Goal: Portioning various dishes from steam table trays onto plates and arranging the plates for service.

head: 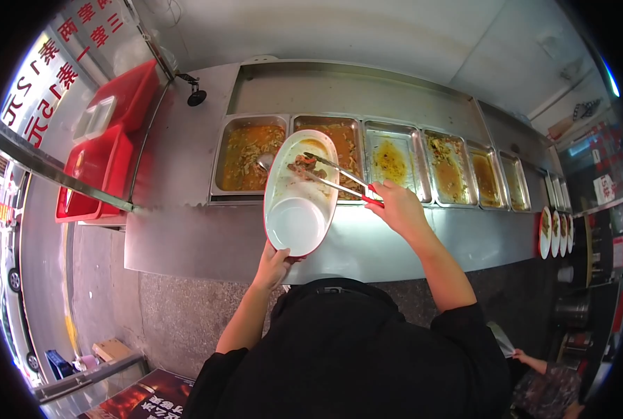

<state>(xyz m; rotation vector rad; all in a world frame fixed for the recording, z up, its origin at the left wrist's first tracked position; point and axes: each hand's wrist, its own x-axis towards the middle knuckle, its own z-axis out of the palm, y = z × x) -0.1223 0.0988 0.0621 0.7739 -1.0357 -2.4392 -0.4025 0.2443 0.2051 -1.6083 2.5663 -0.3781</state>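
Note:
My left hand [276,266] grips the near rim of an oval white serving dish [274,180] with a red outer edge, held over the front of the counter. A round white bowl [296,226] sits in the dish's near end. My right hand [401,208] holds metal tongs [343,185] with red grips. The tips of the tongs are at a small heap of brown and reddish food [307,166] in the dish's far half; whether they pinch it, I cannot tell. Behind the dish, steel pans of food in brown liquid [248,157] stand in a row, a spoon [264,161] in the leftmost.
Red plastic bins [94,178] stand at the left beyond a metal-framed glass screen. A steel counter [186,235] runs across before me. Several oval plates of food [545,233] are at its right end. At lower right is another person's arm [531,361].

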